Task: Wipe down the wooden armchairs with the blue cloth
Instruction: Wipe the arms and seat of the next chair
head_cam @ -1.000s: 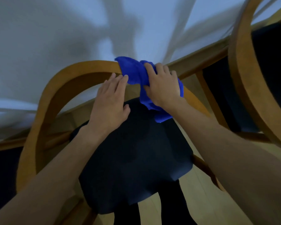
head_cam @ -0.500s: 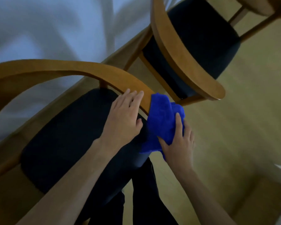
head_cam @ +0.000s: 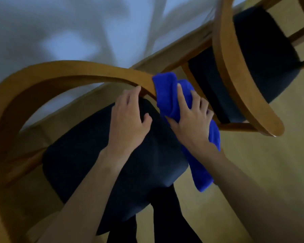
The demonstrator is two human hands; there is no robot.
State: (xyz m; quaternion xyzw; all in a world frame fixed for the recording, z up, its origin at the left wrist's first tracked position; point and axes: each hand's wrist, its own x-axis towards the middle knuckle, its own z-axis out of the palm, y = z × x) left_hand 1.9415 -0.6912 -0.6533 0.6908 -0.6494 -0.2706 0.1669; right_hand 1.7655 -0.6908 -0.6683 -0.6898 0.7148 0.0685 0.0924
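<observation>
The near wooden armchair (head_cam: pixel 63 71) has a curved backrest rail and a dark seat cushion (head_cam: pixel 88 155). The blue cloth (head_cam: pixel 167 92) is wrapped over the right end of that rail and hangs down past the seat. My right hand (head_cam: pixel 189 118) presses flat on the cloth, gripping it against the rail. My left hand (head_cam: pixel 128 120) rests just left of the cloth, fingertips touching the rail's underside, holding nothing. A second wooden armchair (head_cam: pixel 233 71) with a dark seat stands at the upper right.
A white wall (head_cam: pixel 68 28) and wooden skirting run behind the chairs. Light wooden floor (head_cam: pixel 263 172) lies to the right. My dark trouser legs (head_cam: pixel 165 216) stand close against the near seat's front. The two chairs' arms nearly meet.
My right hand has slid the cloth back up along the rail from its lower right end. My left hand moved with it, and the view swung left.
</observation>
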